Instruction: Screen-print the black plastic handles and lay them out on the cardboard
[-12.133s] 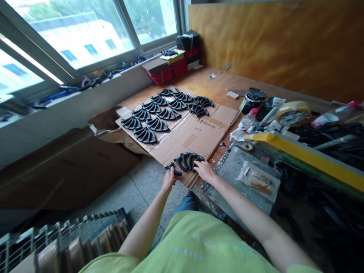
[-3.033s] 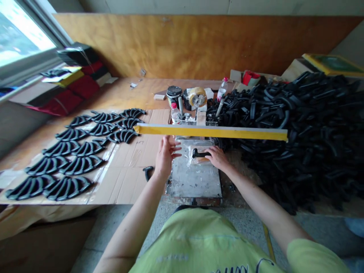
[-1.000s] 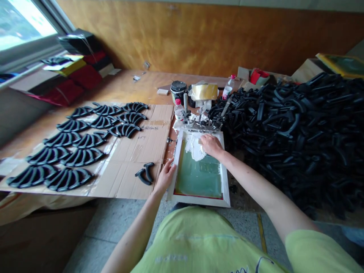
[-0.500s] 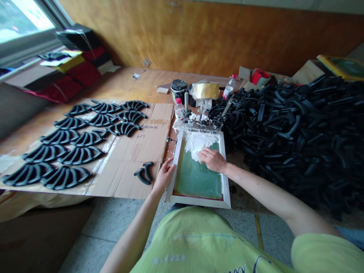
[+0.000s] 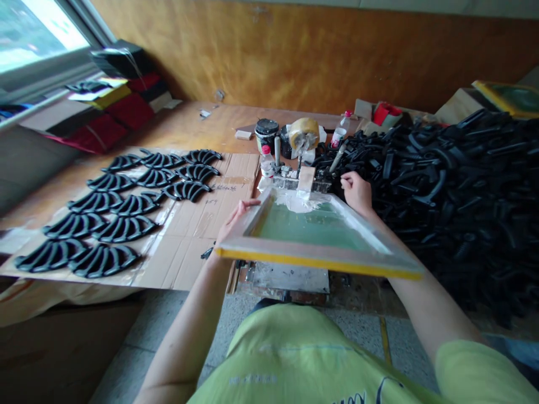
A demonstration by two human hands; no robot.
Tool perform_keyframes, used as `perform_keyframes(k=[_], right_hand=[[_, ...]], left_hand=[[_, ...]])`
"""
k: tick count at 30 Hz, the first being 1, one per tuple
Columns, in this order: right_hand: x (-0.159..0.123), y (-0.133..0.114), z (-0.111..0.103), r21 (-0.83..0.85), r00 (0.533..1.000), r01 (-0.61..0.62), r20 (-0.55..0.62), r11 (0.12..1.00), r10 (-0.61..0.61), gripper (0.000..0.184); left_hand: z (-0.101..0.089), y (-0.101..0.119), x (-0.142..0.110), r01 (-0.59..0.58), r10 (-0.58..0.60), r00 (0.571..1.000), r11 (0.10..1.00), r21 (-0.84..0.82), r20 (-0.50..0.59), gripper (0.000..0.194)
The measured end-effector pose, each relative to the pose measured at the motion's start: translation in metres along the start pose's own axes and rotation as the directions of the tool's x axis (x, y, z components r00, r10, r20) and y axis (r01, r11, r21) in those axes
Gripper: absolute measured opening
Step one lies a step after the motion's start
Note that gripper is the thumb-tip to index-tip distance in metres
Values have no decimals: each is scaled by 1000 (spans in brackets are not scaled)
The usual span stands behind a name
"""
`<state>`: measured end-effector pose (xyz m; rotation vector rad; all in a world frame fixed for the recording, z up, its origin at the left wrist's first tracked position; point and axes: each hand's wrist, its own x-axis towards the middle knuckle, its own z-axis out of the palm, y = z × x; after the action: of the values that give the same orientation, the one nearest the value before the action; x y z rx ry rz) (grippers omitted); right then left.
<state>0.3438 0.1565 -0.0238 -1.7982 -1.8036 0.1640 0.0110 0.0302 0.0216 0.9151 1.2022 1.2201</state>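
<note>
The frame (image 5: pixel 320 258), lying flat a moment earlier, is now tilted: its near, yellow-edged end stands raised above the plate (image 5: pixel 290 278), while its far end lies at the clamp (image 5: pixel 324 184). The lift brings part of the plate back into view beneath it. The white paste (image 5: pixel 295 201) has also been left at the far end of the mesh (image 5: pixel 311 224), where the scraper (image 5: pixel 306 180) now stands upright, out of the fingers.

The left hand (image 5: pixel 233 221) lies against the frame's left rail, its fingers extended and close together; whether the thumb pinches the rail cannot be told. The right hand (image 5: pixel 357 192) is apart from the frame, beside its far right corner, with fingers curled inward; whether they enclose anything cannot be told.

The frame has pale rails around a translucent green mesh, smeared white along the far and right margins. To its left, black parts (image 5: pixel 105 261) form fans on cardboard (image 5: pixel 189 230); to its right lies a dark heap (image 5: pixel 442 185) on the tabletop (image 5: pixel 172 126).
</note>
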Motion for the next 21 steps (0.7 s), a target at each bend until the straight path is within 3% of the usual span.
perform_keyframes(k=[2, 3, 5, 7, 9, 10, 12, 14, 17, 19, 21], right_hand=[[-23, 21, 12, 3, 993, -88, 76, 996, 88, 22], [-38, 25, 21, 10, 987, -76, 144, 997, 74, 20], [-67, 23, 40, 51, 956, 57, 283, 997, -70, 18], [-89, 9, 53, 87, 896, 232, 368, 969, -248, 22], [-105, -11, 57, 73, 864, 328, 381, 942, -331, 18], [-113, -22, 56, 59, 868, 340, 365, 938, -338, 14], [-130, -46, 50, 57, 870, 373, 324, 926, -370, 9], [-153, -69, 44, 96, 817, 475, 322, 875, -479, 9], [-185, -92, 44, 173, 688, 610, 368, 774, -625, 14], [-195, -90, 47, 226, 667, 609, 373, 760, -645, 20], [-191, -73, 45, 266, 686, 564, 377, 782, -622, 22]], left_hand=[[13, 13, 17, -105, 105, 994, 990, -90, 5, 51], [19, 16, 24, -121, 122, 992, 986, -117, 1, 51], [27, 10, 32, -112, 106, 993, 983, -149, -47, 55], [31, -10, 28, -66, 46, 992, 982, -178, -114, 59], [35, -42, 13, 125, -136, 989, 976, -180, -50, 63], [37, -60, 2, 261, -261, 965, 952, -160, 23, 66], [42, -91, -21, 479, -463, 875, 870, -119, 140, 67], [44, -114, -41, 554, -535, 832, 818, -153, 149, 59], [35, -129, -56, 529, -533, 845, 822, -209, 42, 47], [20, -133, -57, 512, -519, 855, 848, -132, -16, 49], [2, -137, -55, 497, -495, 867, 868, 14, -54, 62]])
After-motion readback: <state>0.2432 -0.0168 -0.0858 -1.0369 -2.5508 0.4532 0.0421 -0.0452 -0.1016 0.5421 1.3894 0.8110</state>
